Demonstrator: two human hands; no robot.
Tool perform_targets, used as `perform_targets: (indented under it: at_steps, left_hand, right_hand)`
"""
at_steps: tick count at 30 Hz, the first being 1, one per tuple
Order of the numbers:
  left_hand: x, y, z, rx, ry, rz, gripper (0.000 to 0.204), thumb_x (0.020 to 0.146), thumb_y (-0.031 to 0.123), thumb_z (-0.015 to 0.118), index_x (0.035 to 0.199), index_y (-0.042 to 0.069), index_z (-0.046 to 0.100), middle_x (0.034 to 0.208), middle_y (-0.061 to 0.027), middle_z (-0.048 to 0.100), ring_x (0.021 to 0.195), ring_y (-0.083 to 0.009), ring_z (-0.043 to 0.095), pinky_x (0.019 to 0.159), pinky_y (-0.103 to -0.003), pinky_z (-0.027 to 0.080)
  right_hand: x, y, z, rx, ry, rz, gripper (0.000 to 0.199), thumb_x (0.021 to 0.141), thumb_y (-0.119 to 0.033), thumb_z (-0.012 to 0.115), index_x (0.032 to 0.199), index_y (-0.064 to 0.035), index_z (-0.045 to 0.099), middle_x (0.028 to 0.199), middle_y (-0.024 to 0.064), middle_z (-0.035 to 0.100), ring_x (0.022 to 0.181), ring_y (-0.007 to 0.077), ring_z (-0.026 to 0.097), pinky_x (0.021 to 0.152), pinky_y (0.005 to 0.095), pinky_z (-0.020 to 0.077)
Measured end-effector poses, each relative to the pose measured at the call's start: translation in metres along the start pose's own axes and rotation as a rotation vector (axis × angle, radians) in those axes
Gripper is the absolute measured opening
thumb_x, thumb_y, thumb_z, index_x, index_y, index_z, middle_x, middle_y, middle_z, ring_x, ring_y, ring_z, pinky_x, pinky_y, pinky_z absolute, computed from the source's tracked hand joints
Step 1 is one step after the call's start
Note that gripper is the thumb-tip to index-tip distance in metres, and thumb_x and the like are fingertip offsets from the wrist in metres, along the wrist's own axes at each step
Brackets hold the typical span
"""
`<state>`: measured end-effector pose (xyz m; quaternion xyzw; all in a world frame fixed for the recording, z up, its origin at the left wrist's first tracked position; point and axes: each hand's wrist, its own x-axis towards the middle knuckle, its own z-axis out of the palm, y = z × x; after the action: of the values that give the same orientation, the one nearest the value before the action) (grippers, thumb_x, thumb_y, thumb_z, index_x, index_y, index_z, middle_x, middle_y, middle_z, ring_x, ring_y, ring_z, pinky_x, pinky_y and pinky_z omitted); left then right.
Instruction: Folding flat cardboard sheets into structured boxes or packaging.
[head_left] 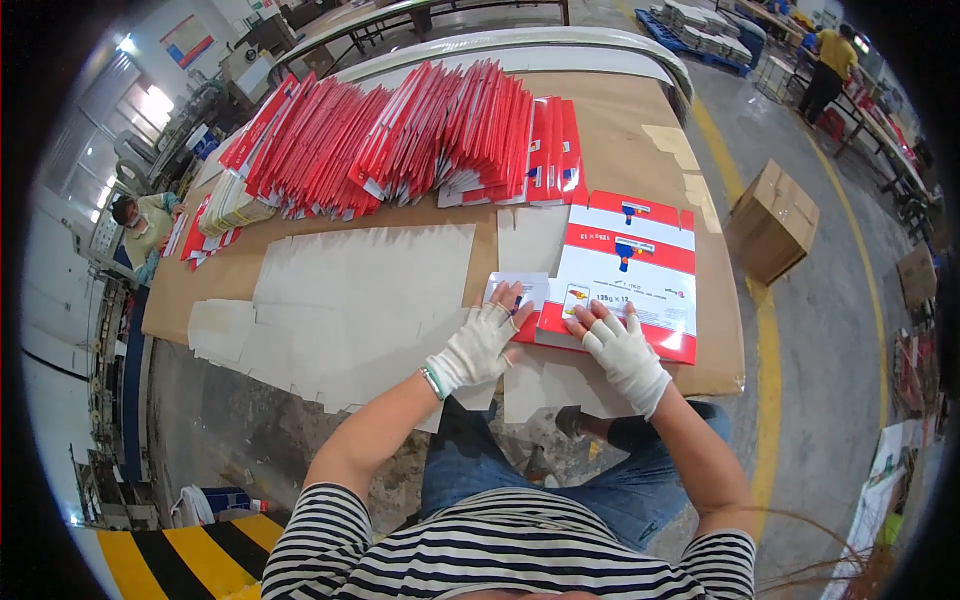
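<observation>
We press our gloved left hand [482,345] and right hand [622,350], both open and flat, on a flattened red-and-white carton [620,275] at the near table [620,130] edge, below stacked cartons [400,145].

A single head-worn fisheye view looks steeply down from above the person's torso, facing forward over the counter [300,270]; near edge close below, far end and floor bending toward the rim.
</observation>
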<state>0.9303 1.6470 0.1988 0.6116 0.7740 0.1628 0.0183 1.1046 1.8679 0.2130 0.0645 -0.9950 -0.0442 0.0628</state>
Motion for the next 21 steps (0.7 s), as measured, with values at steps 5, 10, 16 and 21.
perform_targets:
  at_steps: [5,10,16,21]
  left_hand:
    - [0.004,0.003,0.018,0.101,0.004,-0.120,0.073,0.088,0.044,0.058,0.151,0.029,0.026,0.156,-0.0184,0.022,0.144,-0.0414,0.018,0.107,-0.067,0.022]
    - [0.008,0.010,0.020,0.202,-0.019,-0.183,0.071,0.089,0.047,0.057,0.151,0.032,0.027,0.156,-0.0184,0.022,0.144,-0.0401,0.019,0.106,-0.069,0.021]
    - [0.010,0.015,0.017,0.226,-0.081,-0.224,0.070,0.089,0.047,0.056,0.151,0.032,0.027,0.156,-0.0195,0.021,0.144,-0.0404,0.018,0.106,-0.069,0.020]
    - [0.011,0.018,0.013,0.252,-0.133,-0.222,0.068,0.090,0.046,0.055,0.151,0.030,0.029,0.156,-0.0196,0.019,0.145,-0.0411,0.015,0.108,-0.068,0.017]
  right_hand:
    - [0.000,-0.007,0.001,0.066,0.012,-0.008,0.056,0.089,-0.018,0.048,0.144,-0.0172,0.038,0.147,0.0057,0.041,0.138,0.0264,0.035,0.105,0.0681,0.0280]
    - [-0.006,-0.011,0.010,0.064,0.045,-0.005,0.054,0.089,-0.018,0.048,0.143,-0.0164,0.040,0.146,0.0066,0.042,0.138,0.0276,0.036,0.104,0.0708,0.0261]
    - [-0.006,-0.012,0.012,0.060,0.026,0.006,0.053,0.090,-0.018,0.048,0.143,-0.0156,0.040,0.146,0.0072,0.042,0.138,0.0287,0.035,0.104,0.0713,0.0244]
    - [-0.007,-0.012,0.013,0.065,-0.001,-0.012,0.054,0.090,-0.018,0.049,0.143,-0.0150,0.040,0.146,0.0075,0.041,0.138,0.0292,0.034,0.105,0.0712,0.0230]
